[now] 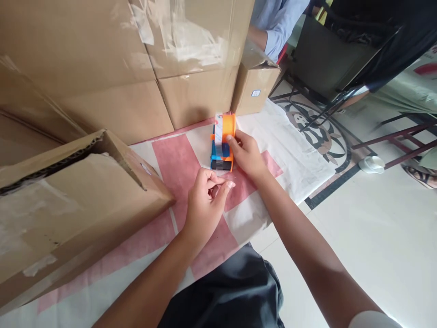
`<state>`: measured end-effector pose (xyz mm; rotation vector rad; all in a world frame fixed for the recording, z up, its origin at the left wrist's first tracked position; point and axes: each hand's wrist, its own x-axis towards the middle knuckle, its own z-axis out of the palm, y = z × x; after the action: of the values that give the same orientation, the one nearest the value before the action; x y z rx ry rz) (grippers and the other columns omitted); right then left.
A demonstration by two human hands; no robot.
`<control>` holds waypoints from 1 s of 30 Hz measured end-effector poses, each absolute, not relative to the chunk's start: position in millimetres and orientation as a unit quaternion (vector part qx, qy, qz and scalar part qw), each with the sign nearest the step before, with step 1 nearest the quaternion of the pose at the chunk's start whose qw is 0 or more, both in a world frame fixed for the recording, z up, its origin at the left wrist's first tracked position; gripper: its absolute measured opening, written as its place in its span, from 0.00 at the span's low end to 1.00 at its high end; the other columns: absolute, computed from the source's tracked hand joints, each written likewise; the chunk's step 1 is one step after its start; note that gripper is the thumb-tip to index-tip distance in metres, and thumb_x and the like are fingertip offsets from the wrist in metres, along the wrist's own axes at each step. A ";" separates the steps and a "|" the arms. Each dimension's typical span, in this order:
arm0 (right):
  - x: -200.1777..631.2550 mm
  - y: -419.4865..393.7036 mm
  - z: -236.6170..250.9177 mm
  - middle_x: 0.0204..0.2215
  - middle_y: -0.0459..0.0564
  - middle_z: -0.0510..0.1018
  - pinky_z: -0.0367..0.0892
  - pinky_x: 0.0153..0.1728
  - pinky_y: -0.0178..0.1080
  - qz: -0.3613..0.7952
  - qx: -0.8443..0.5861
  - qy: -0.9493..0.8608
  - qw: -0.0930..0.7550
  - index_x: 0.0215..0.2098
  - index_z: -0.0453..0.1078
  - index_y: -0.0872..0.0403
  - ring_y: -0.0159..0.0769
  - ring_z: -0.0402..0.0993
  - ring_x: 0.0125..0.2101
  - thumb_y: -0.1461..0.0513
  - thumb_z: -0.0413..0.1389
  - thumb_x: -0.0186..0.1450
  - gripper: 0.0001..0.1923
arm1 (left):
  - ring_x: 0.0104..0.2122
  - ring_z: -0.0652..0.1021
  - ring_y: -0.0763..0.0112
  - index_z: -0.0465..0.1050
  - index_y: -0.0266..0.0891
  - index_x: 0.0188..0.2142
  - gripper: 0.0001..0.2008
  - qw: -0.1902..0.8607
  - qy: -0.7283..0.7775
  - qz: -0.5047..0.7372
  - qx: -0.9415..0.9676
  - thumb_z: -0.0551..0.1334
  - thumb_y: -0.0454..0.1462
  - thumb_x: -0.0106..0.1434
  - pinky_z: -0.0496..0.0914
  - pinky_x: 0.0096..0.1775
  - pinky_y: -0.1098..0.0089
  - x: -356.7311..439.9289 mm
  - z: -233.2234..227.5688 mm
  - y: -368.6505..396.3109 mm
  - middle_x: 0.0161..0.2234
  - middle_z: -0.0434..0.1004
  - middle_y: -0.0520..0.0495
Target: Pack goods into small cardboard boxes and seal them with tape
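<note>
An orange and blue tape dispenser (222, 143) stands on a pink and white cloth (177, 164) on the floor. My right hand (248, 156) grips its right side, thumb against the orange wheel. My left hand (205, 200) hovers just in front of the dispenser, fingers curled with fingertips pinched together; I cannot tell whether a bit of tape is between them. A tilted cardboard box (68, 205) with an open flap lies to the left of my left hand.
Large stacked cardboard boxes (136, 59) wrap in clear film behind the dispenser, with a small box (254, 84) beside them. Another person's sleeve (278, 20) shows at the top. Chair legs (392, 141) and a white cup (372, 164) stand on the tiled floor at right.
</note>
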<state>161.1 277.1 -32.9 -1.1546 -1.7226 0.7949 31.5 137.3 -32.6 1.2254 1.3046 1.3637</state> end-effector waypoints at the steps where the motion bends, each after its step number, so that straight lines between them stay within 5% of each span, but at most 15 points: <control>1: 162.2 277.6 -33.6 0.28 0.43 0.69 0.59 0.30 0.35 0.322 -0.476 -0.692 0.437 0.37 0.70 0.55 0.30 0.62 0.28 0.45 0.57 0.70 0.21 | 0.28 0.69 0.75 0.56 0.44 0.35 0.15 0.424 0.523 0.551 0.493 0.65 0.39 0.68 0.63 0.33 0.72 30.9 -32.5 137.5 0.31 0.76 0.55; 5: 172.5 269.8 -19.7 0.40 0.49 0.77 0.63 0.32 0.35 0.270 -0.491 -0.660 0.501 0.44 0.74 0.56 0.29 0.65 0.29 0.47 0.61 0.67 0.21 | 0.31 0.74 0.73 0.58 0.44 0.35 0.15 0.395 0.528 0.573 0.486 0.66 0.41 0.67 0.65 0.35 0.72 26.7 -33.4 140.5 0.33 0.76 0.54; 10: 180.3 247.3 4.3 0.26 0.45 0.75 0.57 0.28 0.34 0.353 -0.307 -0.776 0.423 0.31 0.76 0.56 0.28 0.64 0.25 0.50 0.61 0.68 0.18 | 0.34 0.77 0.71 0.59 0.44 0.36 0.14 0.343 0.553 0.583 0.488 0.66 0.43 0.67 0.67 0.36 0.72 20.9 -30.6 144.8 0.34 0.76 0.53; 30: 173.3 237.7 -3.7 0.27 0.48 0.77 0.60 0.27 0.33 0.408 -0.236 -0.799 0.374 0.31 0.77 0.57 0.29 0.67 0.26 0.61 0.62 0.63 0.07 | 0.33 0.81 0.63 0.63 0.44 0.32 0.14 0.239 0.585 0.562 0.535 0.62 0.49 0.67 0.72 0.34 0.68 19.0 -28.1 145.4 0.29 0.77 0.51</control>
<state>173.3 237.7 -3.7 -0.6038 -2.0458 1.0440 19.0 145.4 -28.1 1.4647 1.6008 1.5378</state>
